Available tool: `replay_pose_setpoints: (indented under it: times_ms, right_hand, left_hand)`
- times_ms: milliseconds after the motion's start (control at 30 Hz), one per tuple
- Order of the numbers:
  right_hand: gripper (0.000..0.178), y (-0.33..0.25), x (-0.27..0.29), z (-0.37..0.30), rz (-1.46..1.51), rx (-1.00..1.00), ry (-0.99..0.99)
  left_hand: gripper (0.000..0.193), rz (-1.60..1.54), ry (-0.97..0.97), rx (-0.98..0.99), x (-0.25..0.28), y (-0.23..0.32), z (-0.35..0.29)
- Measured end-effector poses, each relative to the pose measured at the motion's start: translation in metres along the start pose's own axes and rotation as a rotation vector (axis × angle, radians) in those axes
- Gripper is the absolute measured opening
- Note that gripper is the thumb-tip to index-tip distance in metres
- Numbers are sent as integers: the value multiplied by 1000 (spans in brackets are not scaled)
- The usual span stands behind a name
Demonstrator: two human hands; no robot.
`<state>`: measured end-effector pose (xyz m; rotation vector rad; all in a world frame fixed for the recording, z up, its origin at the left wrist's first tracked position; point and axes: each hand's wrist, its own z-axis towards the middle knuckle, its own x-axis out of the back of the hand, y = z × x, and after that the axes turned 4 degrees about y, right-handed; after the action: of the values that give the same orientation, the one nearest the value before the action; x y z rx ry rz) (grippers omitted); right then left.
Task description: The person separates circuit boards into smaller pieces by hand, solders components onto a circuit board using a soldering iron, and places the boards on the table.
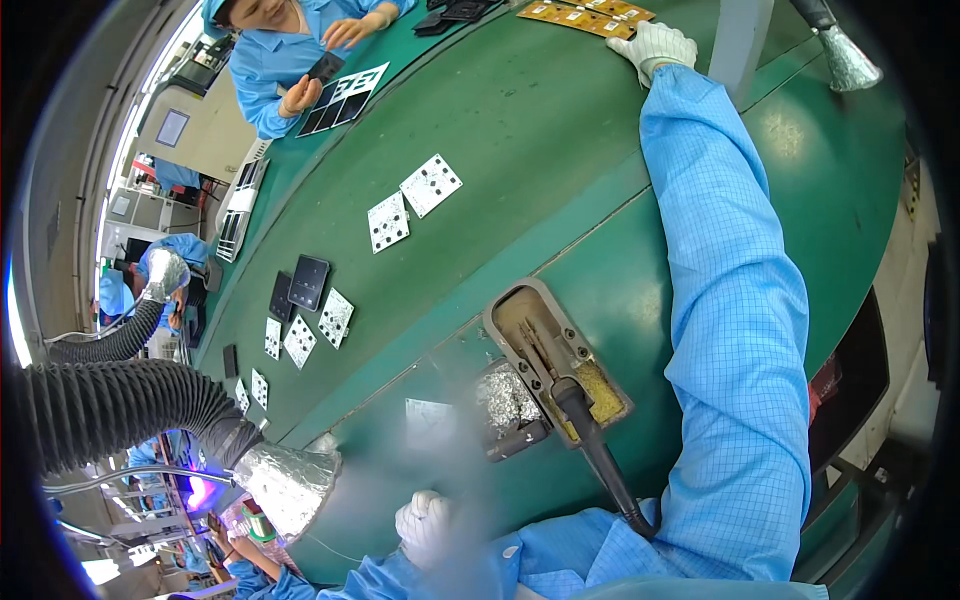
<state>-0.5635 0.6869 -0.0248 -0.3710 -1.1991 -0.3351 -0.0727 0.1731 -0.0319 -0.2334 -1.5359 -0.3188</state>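
My right arm stretches far across the green bench. Its white-gloved right hand (655, 48) lies with fingers extended at the near end of yellow-brown circuit board panels (585, 18); whether it grips them does not show. Close to my body, my left hand (424, 522), also gloved, is curled closed, and its contents are hidden. A blurred grey shape partly covers it. Between my arms, a soldering iron (600, 455) with a black handle rests in a grey metal stand (497, 315) holding yellow sponge. Beside the stand sits a foil-lined tray (508, 397). A white board (428, 412) lies left of that.
White circuit boards (431, 185) and black square units (309, 282) lie on the green belt (520, 130). A foil-tipped black hose (285, 485) juts in from the left. A grey post (740, 45) stands beside my right forearm. Across the belt, a co-worker's hand (300, 95) holds a dark piece.
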Motion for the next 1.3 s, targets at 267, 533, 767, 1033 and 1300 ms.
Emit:
replay_pose_setpoints:
  times_ms: [267,533,767,1033,1300]
  right_hand:
    - [31,8,-18,24,-216,610,-31]
    - [41,-3,-53,55,157,296,258]
    - [54,32,-115,123,356,387,26]
    - [58,22,-111,118,212,389,75]
    - [62,52,-67,10,568,207,197]
  left_hand:
    - [24,-152,67,-47,21,12,19]
    - [29,-171,54,-34,37,19,33]
    - [32,-126,-33,-16,32,15,25]
    - [33,-229,79,6,24,12,26]
    - [35,-133,264,-20,21,11,17]
